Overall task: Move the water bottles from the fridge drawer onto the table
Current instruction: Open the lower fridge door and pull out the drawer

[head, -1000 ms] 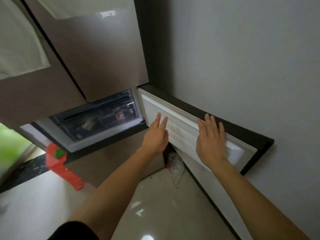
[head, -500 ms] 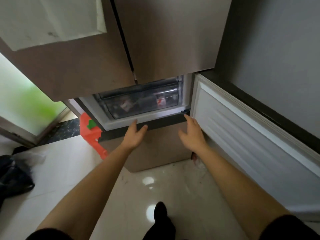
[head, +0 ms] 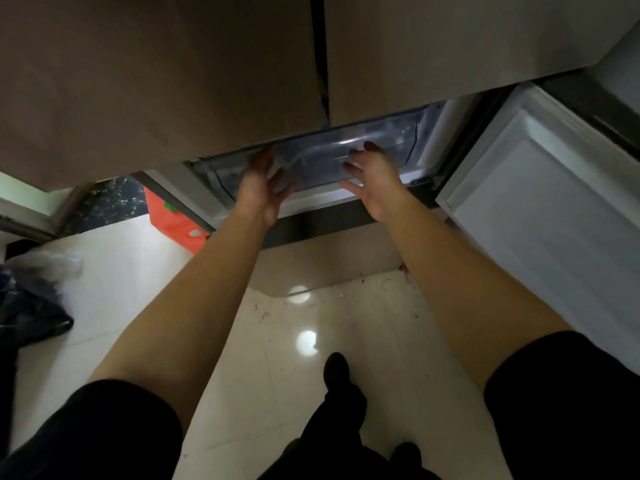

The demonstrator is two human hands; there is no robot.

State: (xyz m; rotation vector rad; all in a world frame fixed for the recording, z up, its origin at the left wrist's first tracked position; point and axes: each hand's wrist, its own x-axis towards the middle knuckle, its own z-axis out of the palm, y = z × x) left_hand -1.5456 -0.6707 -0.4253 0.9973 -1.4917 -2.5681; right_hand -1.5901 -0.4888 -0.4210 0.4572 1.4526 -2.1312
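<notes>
Both hands are up at the fridge drawer [head: 311,159], nothing in either.

- Your left hand [head: 260,188]: fingers loosely spread, tips in shadow at the drawer's upper edge, thumb out toward the other hand.
- Your right hand [head: 375,183]: fingers spread and relaxed, palm facing the clear front panel.
- There's motion blur, so I can't tell if either hand actually touches the plastic.

The drawer sits directly behind both hands, in its slot under the two brown upper doors [head: 156,81].

I can't make out the water bottles. The drawer front is blurred and glary, with only vague shapes behind your fingers.

Around you:
- The white-lined fridge door [head: 540,209] is swung open just right of your right hand.
- A brown lower panel [head: 329,258] is below both wrists.
- An orange bag [head: 169,220] is down-left of your left hand, against the fridge.
- A dark bag [head: 31,299] with some clear plastic on it lies well left of your left forearm, on the glossy tile floor [head: 242,358].
- Your shoe [head: 336,370] is between your forearms, below the hands.
</notes>
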